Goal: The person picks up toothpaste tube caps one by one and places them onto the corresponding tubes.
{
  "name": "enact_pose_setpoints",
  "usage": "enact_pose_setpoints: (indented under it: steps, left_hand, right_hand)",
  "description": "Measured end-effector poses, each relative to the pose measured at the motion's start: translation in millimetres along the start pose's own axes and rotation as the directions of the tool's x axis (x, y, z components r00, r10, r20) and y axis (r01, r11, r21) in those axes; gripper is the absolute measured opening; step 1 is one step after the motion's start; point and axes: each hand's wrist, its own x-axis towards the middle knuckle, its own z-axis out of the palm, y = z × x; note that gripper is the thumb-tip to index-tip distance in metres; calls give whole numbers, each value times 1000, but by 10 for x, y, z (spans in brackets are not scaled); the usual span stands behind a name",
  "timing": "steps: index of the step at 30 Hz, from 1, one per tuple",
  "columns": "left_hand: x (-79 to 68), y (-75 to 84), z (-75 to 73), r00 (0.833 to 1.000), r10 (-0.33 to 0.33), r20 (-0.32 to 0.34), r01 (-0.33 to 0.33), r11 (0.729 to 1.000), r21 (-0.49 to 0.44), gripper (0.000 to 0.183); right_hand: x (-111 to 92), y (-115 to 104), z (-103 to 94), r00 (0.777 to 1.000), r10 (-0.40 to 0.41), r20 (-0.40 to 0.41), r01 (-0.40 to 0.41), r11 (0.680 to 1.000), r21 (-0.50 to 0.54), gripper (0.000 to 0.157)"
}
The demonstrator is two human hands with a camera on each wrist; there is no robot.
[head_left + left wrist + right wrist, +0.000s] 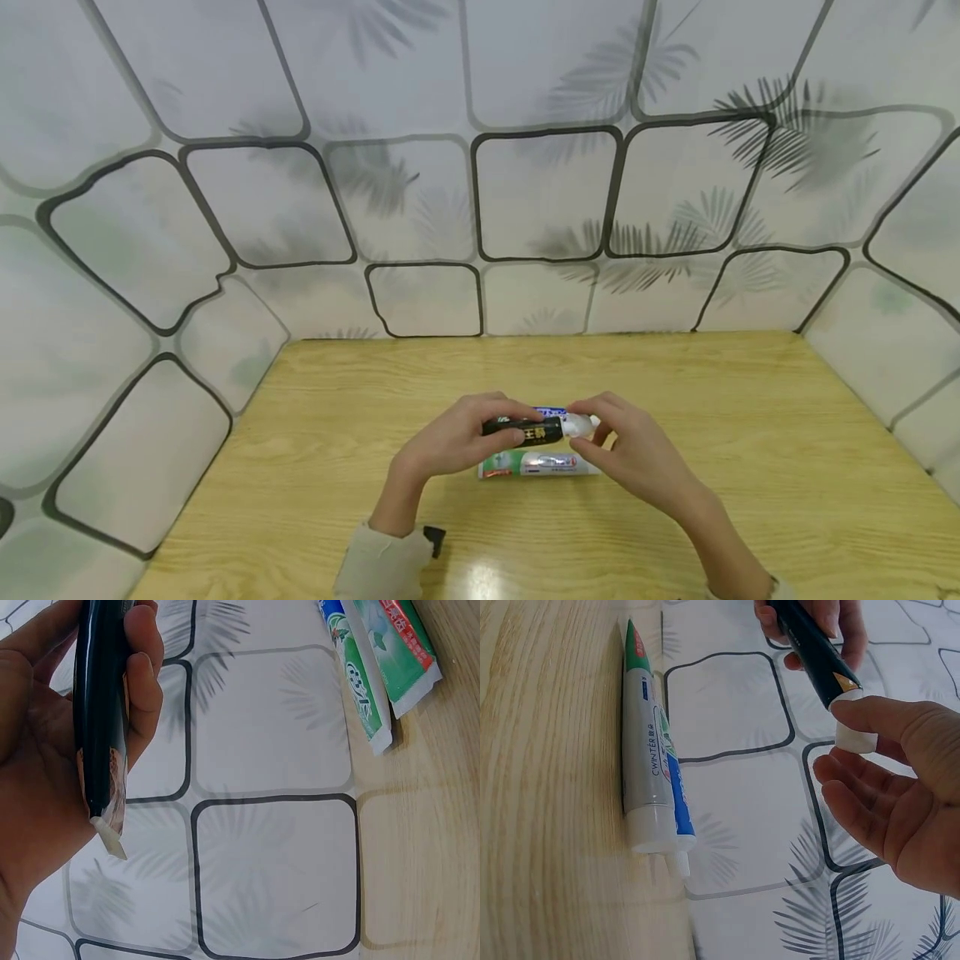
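My left hand [456, 440] holds a black toothpaste tube [546, 431] with gold lettering, raised above the table and lying roughly crosswise. Its flat crimped end sticks out of the palm in the left wrist view. At the tube's other end, my right hand [641, 454] pinches the white cap [855, 741] between thumb and fingers. The thumb covers the join, so I cannot tell whether the cap is loose. Below the hands lies a green and white toothpaste tube [551, 463], and behind it a blue and green one [681, 802], partly hidden by the hands.
The wooden table [360, 375] has patterned panels [540, 200] standing along its back and sides. A small black object [433, 540] shows at the left sleeve [386, 562].
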Motion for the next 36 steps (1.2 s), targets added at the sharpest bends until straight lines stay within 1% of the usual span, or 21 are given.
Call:
enact_pose_setpoints:
  steps: [6, 11, 16, 20, 24, 32, 36]
  left_hand:
    - [-10, 15, 0, 1000, 9, -2, -9, 1000, 26, 31]
    - [-20, 38, -10, 1000, -6, -9, 6, 999, 42, 31]
    - [-16, 62, -23, 1000, -3, -8, 4, 999, 52, 31]
    - [-18, 75, -33, 1000, 3, -8, -3, 998, 65, 31]
    - [-24, 86, -41, 1000, 3, -7, -3, 998, 67, 31]
    - [-28, 80, -54, 1000, 6, -12, -5, 997, 75, 31]
    - [-31, 92, -62, 1000, 4, -15, -2, 997, 81, 31]
  right_hand:
    - [-15, -37, -23, 1000, -8, 9, 8, 1000, 9, 40]
    - [-17, -55, -28, 1000, 0, 15, 0, 1000, 17, 37]
    - [-30, -48, -21, 998, -59, -16, 59, 998, -26, 37]
    - [-25, -42, -6, 992, -121, -41, 119, 992, -52, 37]
    - [-11, -46, 6, 986, -161, -48, 158, 985, -66, 37]
    - [2, -62, 18, 986, -158, -45, 154, 985, -74, 36]
    - [5, -62, 34, 983, -173, -57, 168, 982, -80, 35]
